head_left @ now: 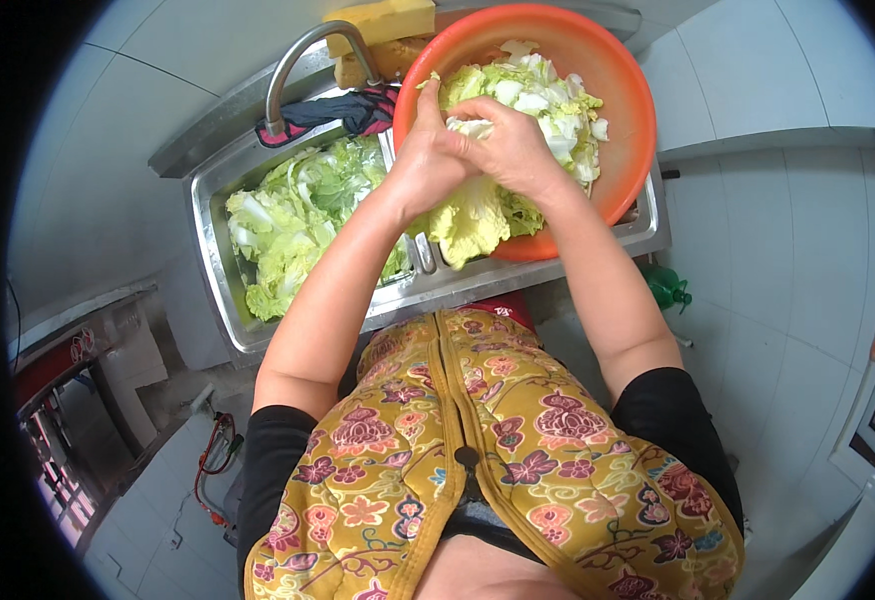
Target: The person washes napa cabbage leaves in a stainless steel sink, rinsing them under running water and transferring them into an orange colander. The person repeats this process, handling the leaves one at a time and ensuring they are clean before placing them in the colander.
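My left hand (431,166) and my right hand (511,150) meet over the near left side of an orange plastic basin (629,150). Between them is a napa cabbage leaf (469,225), gripped by both, its yellow-green frilly end hanging toward me past the basin's rim. A small leaf scrap clings by my left index fingertip. Torn cabbage pieces (550,97) are heaped in the basin below and beyond my hands. Larger cabbage leaves (287,232) fill the left sink bowl, partly hidden by my left forearm.
The basin rests on the right part of a stainless steel double sink (216,262). A curved faucet (287,67) rises at the back, with a dark cloth (325,112) beneath it. Yellow sponge blocks (385,26) lie behind. A green plastic bottle (666,289) is low on the right.
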{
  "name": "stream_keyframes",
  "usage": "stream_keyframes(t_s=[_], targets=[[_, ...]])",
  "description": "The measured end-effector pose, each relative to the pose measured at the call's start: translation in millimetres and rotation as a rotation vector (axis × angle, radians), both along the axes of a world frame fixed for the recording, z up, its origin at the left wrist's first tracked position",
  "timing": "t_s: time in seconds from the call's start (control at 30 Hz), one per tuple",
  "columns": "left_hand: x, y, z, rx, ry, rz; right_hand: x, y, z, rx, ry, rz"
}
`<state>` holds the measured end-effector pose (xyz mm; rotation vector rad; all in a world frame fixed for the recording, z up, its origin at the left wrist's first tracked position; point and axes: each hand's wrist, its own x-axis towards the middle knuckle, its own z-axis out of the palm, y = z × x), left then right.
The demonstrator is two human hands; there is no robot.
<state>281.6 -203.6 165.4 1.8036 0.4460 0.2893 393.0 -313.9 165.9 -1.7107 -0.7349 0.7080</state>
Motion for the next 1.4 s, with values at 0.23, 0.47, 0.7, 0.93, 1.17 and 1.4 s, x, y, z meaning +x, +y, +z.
stream_keyframes(t_s=[0.23,0.47,0.7,0.93,1.17,1.4], targets=[[-17,16,11,-0.227,0.226,-0.229,-15,9,1,0.253,-0.065,-0.259],[-26,-5,-2,-0.166,0.153,-0.058,-19,9,10,0.134,-0.773,-0.084],[-28,-7,19,0.483,0.33,-0.104,-11,10,3,-0.035,-0.09,-0.048],[-26,-14,9,0.669,0.228,-0.122,-15,10,-19,0.182,0.547,-0.243],[-30,-16,-21,0.762,0.145,-0.257,-11,-1,-42,0.036,0.806,-0.216],[-19,-3,-28,0.91,0.189,-0.483,-4,2,-40,-0.213,0.76,-0.115]])
